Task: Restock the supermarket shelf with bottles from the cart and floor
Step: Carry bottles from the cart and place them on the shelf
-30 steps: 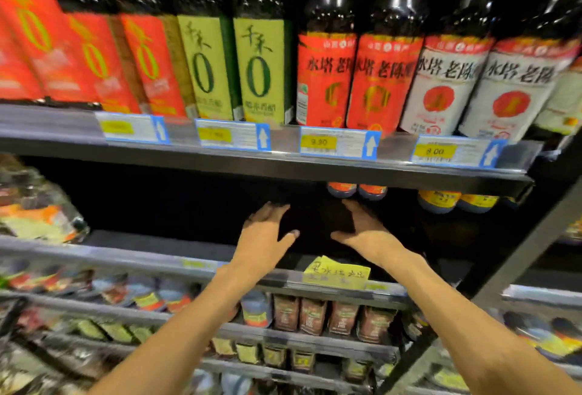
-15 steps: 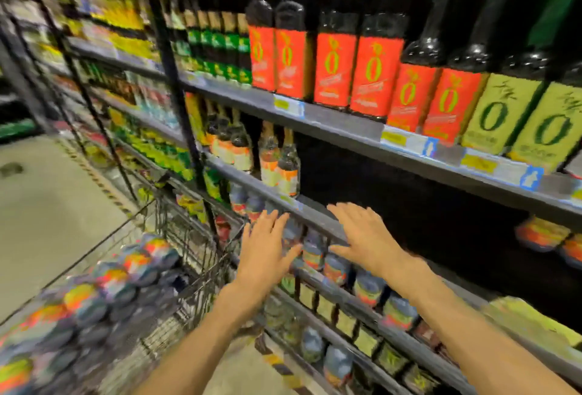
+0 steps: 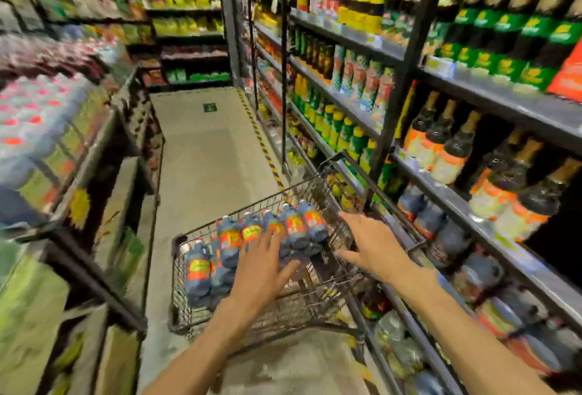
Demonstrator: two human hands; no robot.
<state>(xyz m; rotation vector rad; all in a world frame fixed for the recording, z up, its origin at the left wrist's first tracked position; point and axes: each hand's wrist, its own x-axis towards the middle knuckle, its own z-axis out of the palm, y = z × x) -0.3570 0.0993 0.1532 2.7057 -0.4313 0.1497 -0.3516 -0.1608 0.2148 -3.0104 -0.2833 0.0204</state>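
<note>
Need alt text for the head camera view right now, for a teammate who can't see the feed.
Both hands, left hand and right hand, reach open-fingered over a wire shopping cart holding blue bottles with orange and yellow labels; neither hand grips anything. The cart stands in an aisle beside a shelf of dark bottles.
</note>
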